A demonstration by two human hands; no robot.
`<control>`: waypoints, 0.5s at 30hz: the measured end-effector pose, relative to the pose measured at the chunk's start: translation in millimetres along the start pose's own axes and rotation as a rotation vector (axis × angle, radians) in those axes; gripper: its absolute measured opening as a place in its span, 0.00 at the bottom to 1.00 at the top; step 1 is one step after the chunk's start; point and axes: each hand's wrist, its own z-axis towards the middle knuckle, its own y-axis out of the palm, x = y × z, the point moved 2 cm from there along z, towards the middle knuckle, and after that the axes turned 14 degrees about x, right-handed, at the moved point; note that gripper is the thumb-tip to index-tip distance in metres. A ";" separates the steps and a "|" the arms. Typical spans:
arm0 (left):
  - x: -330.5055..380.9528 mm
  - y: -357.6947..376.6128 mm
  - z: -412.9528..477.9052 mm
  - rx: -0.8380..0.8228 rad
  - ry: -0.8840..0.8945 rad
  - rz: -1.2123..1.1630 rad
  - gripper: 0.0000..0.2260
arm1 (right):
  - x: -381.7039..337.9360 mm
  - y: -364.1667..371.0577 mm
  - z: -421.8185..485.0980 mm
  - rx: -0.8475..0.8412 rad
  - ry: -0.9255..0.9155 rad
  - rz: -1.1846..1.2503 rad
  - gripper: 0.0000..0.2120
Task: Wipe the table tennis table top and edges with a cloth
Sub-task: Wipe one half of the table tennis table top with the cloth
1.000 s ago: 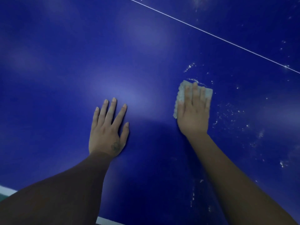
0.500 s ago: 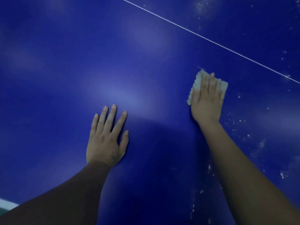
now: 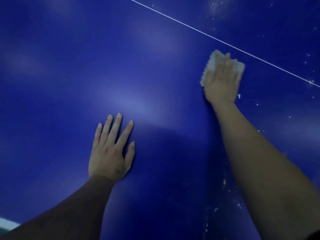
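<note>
Your right hand [image 3: 220, 84] pressed the pale nubby cloth [image 3: 211, 64] flat-fingered; left hand [image 3: 109, 153] splayed, empty. Overlapping strokes would have suited the white specks [image 3: 238, 96].

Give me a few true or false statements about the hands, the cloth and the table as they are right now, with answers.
1. The right hand presses the cloth onto the table. True.
2. The left hand holds a second cloth. False: it rests bare and flat on the table.
3. White specks lie to the right of the right hand. True.
4. The cloth covers the white line. False: it lies apart from it, on the near side.
</note>
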 end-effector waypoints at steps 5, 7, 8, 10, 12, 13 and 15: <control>-0.1 0.4 0.3 -0.006 -0.004 -0.004 0.28 | 8.8 -8.6 -14.1 -0.055 0.163 -0.003 0.30; -0.6 0.0 -0.2 -0.008 -0.001 -0.005 0.28 | -22.2 -4.0 -4.0 -0.065 0.061 -0.006 0.30; -0.6 0.0 0.0 -0.009 0.002 -0.004 0.28 | -41.2 -0.6 3.2 -0.070 -0.002 0.007 0.29; -0.5 0.8 0.5 -0.010 0.003 -0.004 0.28 | -79.9 6.1 16.9 -0.095 -0.102 0.044 0.30; 0.1 1.2 0.7 -0.006 -0.002 -0.004 0.28 | -107.1 12.5 29.5 -0.102 -0.177 0.073 0.30; 0.6 1.4 0.7 -0.006 -0.002 -0.004 0.28 | -110.2 14.9 36.0 -0.102 -0.199 0.078 0.30; 0.9 1.2 0.9 -0.007 0.000 -0.007 0.28 | -91.6 16.3 49.4 -0.087 -0.201 0.071 0.31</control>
